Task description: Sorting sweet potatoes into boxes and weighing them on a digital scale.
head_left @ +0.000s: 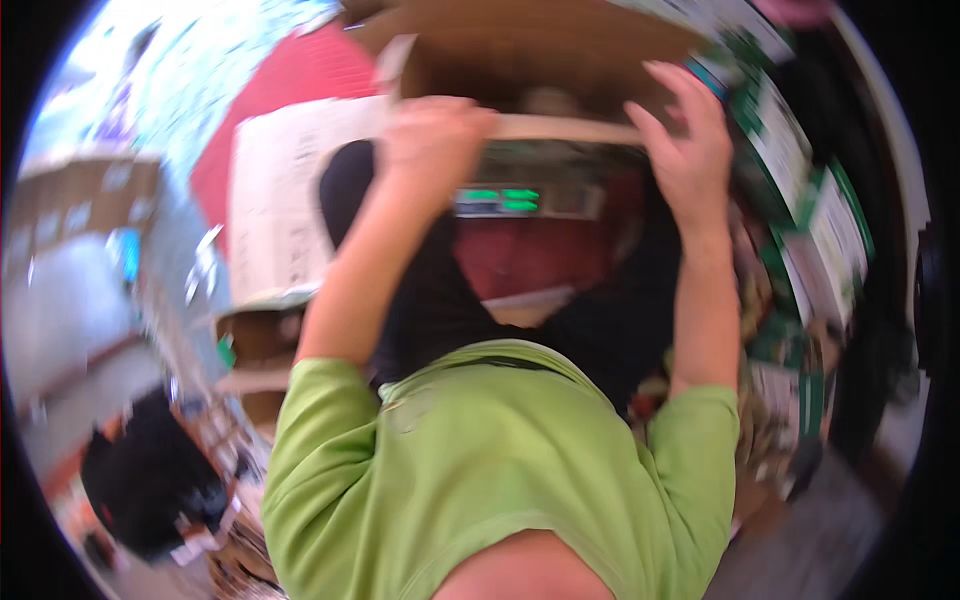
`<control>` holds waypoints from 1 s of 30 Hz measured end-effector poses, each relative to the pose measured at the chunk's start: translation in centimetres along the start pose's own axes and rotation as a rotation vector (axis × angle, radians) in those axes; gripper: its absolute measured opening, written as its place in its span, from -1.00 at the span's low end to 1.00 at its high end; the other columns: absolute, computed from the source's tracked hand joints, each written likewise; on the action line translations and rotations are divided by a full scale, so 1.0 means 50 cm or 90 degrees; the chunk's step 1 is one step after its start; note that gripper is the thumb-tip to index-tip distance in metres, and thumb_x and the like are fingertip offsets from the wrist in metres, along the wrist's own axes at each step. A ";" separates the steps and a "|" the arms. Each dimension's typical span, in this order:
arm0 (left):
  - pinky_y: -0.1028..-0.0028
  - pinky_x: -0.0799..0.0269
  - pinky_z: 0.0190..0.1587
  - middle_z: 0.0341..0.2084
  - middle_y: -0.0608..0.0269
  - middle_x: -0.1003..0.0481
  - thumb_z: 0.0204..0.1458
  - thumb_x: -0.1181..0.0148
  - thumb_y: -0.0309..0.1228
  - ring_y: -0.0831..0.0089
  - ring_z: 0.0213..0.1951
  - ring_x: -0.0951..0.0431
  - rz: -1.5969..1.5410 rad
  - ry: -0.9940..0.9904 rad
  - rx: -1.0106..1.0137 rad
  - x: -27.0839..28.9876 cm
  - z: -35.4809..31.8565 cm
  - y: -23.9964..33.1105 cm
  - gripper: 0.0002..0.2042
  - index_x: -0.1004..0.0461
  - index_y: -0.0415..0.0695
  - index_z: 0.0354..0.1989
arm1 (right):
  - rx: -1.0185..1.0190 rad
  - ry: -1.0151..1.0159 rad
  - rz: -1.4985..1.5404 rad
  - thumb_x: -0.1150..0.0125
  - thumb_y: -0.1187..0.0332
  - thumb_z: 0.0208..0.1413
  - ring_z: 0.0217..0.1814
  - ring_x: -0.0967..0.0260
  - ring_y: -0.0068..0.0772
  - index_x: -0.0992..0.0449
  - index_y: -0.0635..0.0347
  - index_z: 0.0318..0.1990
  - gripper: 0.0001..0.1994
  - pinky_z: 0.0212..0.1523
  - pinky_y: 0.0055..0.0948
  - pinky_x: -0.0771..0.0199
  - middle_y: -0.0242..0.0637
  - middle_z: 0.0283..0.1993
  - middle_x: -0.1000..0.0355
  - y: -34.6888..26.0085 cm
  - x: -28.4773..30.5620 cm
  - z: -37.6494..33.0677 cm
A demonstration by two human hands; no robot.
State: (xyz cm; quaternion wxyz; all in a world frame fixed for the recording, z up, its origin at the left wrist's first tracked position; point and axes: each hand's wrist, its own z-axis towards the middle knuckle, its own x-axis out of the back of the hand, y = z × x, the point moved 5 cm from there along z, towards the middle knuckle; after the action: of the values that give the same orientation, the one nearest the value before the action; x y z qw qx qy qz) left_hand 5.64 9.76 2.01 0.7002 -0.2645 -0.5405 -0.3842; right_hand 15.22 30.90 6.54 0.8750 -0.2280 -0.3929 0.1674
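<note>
An open cardboard box (560, 129) stands before me, its brown inside partly in shadow and its near edge running across above my knees. My left hand (432, 138) is closed over the left end of that edge, fingers curled onto the cardboard. At the right end, my right hand (690, 135) has its thumb and fingers apart, close by the edge; whether it touches the cardboard I cannot tell. A blurred pale round shape (550, 103) shows inside the box. Bright green marks (505, 199) show on the box's near side.
A pale cardboard flap (285, 195) lies left of my knee, over a red surface (290, 85). Below it is a small open carton (262, 338). Several green-and-white boxes (825, 245) are stacked at the right. A larger carton (85, 200) and a black item (150, 480) lie far left.
</note>
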 end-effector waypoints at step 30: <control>0.35 -0.41 -0.25 -0.29 0.15 -0.53 0.12 -0.06 -0.43 0.20 -0.30 -0.56 0.008 -0.066 -0.002 -0.039 0.011 -0.026 -0.78 -0.50 -0.07 -0.06 | -1.239 -0.028 -0.206 -0.31 0.23 -0.13 -0.03 -0.44 -0.03 -0.37 0.15 0.00 -0.51 -0.02 -0.19 -0.39 -0.05 -0.12 -0.49 0.280 0.116 -1.259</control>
State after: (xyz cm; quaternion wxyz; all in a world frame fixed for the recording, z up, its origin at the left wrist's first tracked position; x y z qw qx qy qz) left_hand 4.05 9.94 0.24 0.6731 -0.2882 -0.5740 -0.3666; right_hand 65.40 28.57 -34.29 0.3108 -0.7885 -0.4020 -0.3465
